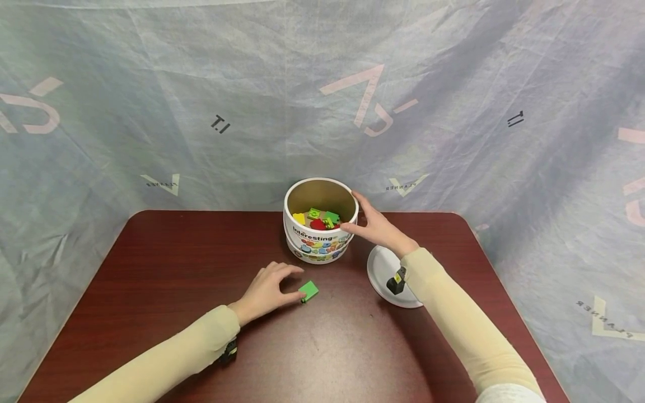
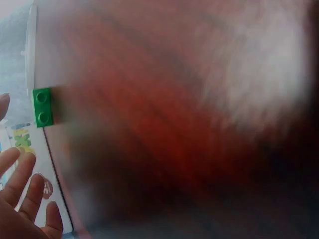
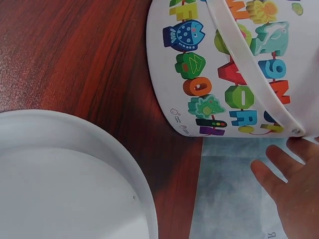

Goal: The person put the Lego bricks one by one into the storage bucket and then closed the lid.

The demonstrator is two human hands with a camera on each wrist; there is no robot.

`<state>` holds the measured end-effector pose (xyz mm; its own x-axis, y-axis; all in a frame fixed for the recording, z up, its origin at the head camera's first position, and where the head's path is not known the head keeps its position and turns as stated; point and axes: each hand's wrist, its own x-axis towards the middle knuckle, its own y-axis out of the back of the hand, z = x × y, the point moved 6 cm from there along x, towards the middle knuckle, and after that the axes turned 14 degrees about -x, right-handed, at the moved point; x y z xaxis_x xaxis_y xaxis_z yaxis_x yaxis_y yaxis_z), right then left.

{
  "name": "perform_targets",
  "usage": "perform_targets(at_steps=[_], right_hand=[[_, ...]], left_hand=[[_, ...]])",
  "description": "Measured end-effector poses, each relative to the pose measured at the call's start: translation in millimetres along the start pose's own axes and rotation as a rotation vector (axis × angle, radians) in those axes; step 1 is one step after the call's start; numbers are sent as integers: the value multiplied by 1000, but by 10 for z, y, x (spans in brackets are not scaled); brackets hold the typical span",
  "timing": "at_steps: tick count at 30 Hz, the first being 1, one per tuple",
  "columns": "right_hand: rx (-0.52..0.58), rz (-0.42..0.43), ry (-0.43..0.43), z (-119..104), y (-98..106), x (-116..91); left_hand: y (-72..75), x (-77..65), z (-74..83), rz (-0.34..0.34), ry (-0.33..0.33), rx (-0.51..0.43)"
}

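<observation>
A green toy building block (image 1: 309, 291) lies on the table in front of a white bucket (image 1: 318, 246) printed with colourful figures. My left hand (image 1: 267, 292) reaches over the table beside the block, thumb and fingers apart, the thumb tip close against it; contact cannot be made out. In the left wrist view the block's two studs (image 2: 42, 107) show, and several fingers (image 2: 22, 181) are spread. My right hand (image 1: 380, 228) rests on the right side of the bucket, thumb at the rim. Its fingers (image 3: 271, 179) look extended in the right wrist view.
Several yellow, green and red blocks (image 1: 318, 224) lie inside the bucket. A white round dish (image 1: 379, 277) sits on the table under the right forearm. Behind the dark red table (image 1: 211, 240) hangs a grey printed cloth (image 1: 242, 84).
</observation>
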<state>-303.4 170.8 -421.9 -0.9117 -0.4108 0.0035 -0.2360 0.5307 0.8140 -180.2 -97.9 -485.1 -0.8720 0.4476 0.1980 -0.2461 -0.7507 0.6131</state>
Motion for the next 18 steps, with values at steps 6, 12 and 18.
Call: perform_targets(at_steps=[6, 12, 18], right_hand=[[-22, 2, -20, -2, 5, -12], [1, -13, -27, 1, -2, -16], [24, -13, -12, -1, -8, -9]], left_hand=[[-131, -40, -36, -24, 42, 22], [-196, -34, -26, -5, 37, 43], [-236, -23, -14, 10, 16, 62]])
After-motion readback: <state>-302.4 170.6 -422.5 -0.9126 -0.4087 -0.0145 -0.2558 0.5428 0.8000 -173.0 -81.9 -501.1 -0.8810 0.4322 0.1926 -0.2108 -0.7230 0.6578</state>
